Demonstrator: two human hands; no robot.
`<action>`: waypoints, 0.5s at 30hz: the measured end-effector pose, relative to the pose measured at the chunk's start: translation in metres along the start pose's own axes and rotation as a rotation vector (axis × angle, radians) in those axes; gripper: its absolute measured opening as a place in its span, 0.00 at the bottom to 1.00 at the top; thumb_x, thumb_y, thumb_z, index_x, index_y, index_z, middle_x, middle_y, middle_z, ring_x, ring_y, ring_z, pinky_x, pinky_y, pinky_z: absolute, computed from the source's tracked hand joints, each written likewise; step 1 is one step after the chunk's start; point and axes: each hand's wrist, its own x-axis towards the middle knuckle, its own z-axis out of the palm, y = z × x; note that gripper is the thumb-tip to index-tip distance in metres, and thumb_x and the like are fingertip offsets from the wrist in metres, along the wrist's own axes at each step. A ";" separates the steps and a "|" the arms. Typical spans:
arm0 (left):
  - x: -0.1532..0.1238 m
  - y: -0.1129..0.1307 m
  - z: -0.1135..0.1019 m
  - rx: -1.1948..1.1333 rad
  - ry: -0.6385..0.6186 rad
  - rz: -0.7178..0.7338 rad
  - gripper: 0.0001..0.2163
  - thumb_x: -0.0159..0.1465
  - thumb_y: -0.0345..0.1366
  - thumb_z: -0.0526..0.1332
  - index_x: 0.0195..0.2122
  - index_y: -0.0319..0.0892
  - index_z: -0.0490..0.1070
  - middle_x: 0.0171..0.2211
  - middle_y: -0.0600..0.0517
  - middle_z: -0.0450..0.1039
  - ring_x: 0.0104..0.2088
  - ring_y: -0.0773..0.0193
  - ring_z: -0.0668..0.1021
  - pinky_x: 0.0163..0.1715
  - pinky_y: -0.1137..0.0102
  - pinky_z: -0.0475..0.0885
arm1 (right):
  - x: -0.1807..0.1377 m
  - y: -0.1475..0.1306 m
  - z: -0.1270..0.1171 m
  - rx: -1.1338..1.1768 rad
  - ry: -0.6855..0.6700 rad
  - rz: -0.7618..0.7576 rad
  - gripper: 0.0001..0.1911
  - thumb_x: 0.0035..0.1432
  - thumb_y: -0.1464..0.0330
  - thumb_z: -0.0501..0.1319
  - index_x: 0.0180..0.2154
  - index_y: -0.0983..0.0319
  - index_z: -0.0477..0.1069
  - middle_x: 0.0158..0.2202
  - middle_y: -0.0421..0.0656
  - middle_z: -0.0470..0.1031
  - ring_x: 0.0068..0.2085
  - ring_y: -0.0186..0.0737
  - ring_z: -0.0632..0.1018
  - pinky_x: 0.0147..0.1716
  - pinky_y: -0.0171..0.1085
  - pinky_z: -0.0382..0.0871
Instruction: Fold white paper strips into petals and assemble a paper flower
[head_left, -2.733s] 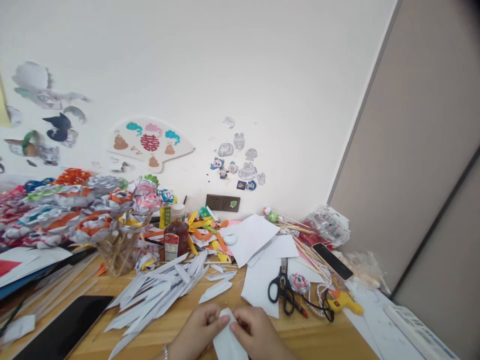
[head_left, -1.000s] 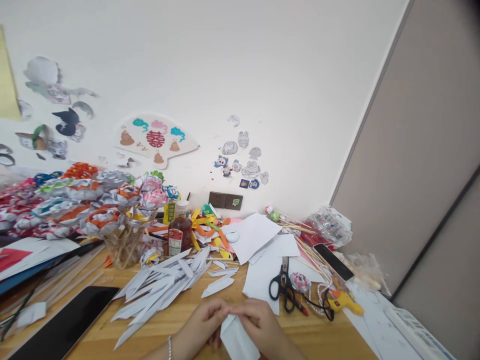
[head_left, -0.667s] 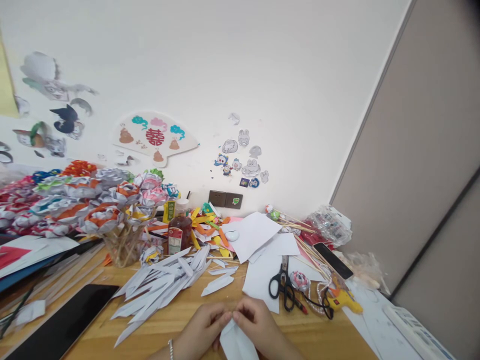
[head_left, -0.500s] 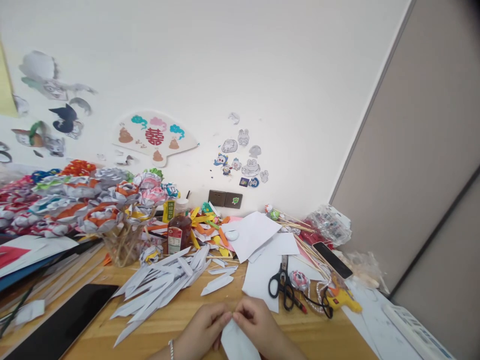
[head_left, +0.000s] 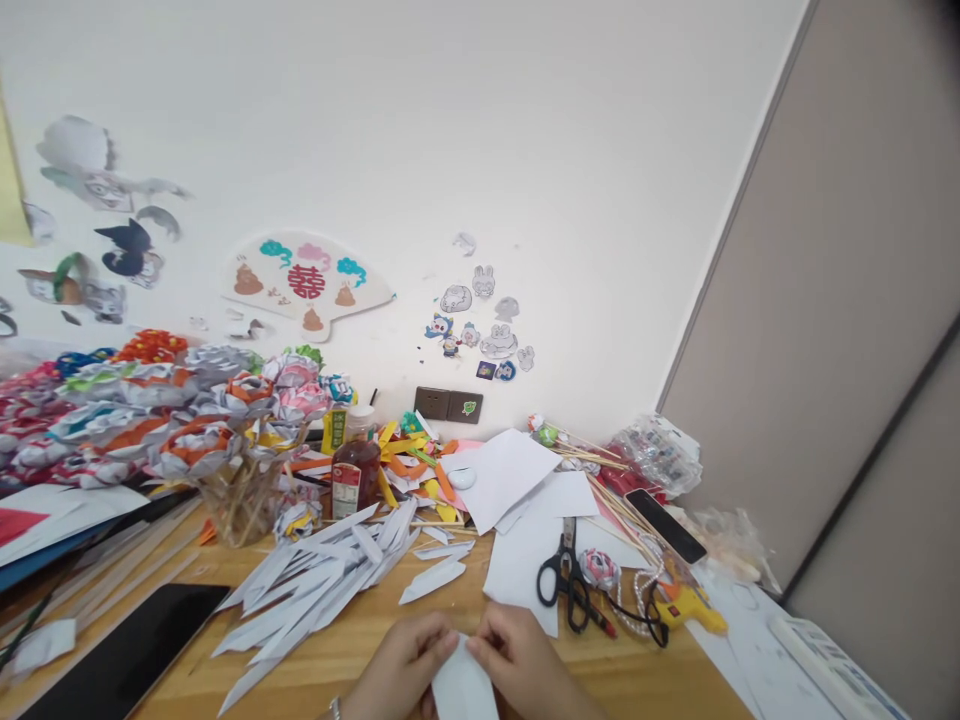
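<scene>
A folded white paper strip (head_left: 463,688) is held upright between my two hands at the near edge of the wooden table. My left hand (head_left: 409,655) pinches its left edge near the top, thumb in front. On the other edge, my right hand (head_left: 517,655) grips with thumb and curled fingers. The strip's lower end runs out of view. Just beyond my hands lies a loose folded paper piece (head_left: 433,580), and a heap of similar white folded strips (head_left: 322,575) spreads to the left.
Black-handled scissors (head_left: 566,580), a yellow glue gun (head_left: 690,608) and a phone (head_left: 666,525) lie to the right. At the left are a dark tablet (head_left: 127,650) and many paper flowers (head_left: 195,440). A bottle (head_left: 355,475) stands behind the strips, beside white sheets (head_left: 510,475).
My hands have moved slightly apart at the top of the paper strip, showing more of its upper end. The strip now stands straighter. The view has shifted a little.
</scene>
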 end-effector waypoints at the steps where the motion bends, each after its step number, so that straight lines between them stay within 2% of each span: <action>1: 0.000 0.000 0.000 0.006 0.002 -0.001 0.27 0.47 0.66 0.49 0.19 0.44 0.56 0.16 0.59 0.57 0.14 0.69 0.63 0.14 0.75 0.56 | 0.001 0.002 0.001 -0.001 0.005 -0.005 0.09 0.52 0.70 0.56 0.21 0.62 0.61 0.22 0.37 0.63 0.26 0.34 0.65 0.26 0.31 0.55; 6: 0.005 -0.004 -0.001 0.075 -0.012 0.041 0.22 0.49 0.60 0.54 0.20 0.43 0.58 0.18 0.59 0.56 0.19 0.69 0.62 0.18 0.75 0.56 | 0.004 0.010 0.010 0.090 0.038 0.008 0.09 0.50 0.71 0.55 0.20 0.62 0.58 0.20 0.35 0.60 0.25 0.33 0.63 0.25 0.31 0.55; 10: 0.006 -0.002 -0.005 0.162 0.035 0.060 0.22 0.49 0.58 0.55 0.16 0.43 0.55 0.17 0.60 0.52 0.21 0.69 0.58 0.21 0.74 0.55 | 0.006 0.010 0.014 0.156 0.044 0.015 0.09 0.50 0.70 0.55 0.21 0.62 0.58 0.20 0.35 0.59 0.25 0.33 0.63 0.25 0.32 0.54; 13: 0.005 0.003 -0.007 0.100 0.048 0.049 0.24 0.47 0.60 0.56 0.15 0.43 0.54 0.17 0.59 0.53 0.22 0.69 0.59 0.22 0.73 0.57 | 0.006 0.010 0.013 0.132 0.019 0.000 0.11 0.52 0.68 0.53 0.20 0.62 0.57 0.20 0.35 0.58 0.24 0.33 0.62 0.24 0.32 0.53; 15: 0.005 0.004 -0.007 0.012 0.014 0.045 0.25 0.46 0.62 0.56 0.17 0.42 0.58 0.18 0.59 0.56 0.21 0.69 0.61 0.22 0.74 0.59 | 0.006 0.012 0.012 0.127 0.034 -0.012 0.13 0.53 0.66 0.53 0.19 0.61 0.56 0.19 0.35 0.57 0.24 0.32 0.61 0.23 0.32 0.52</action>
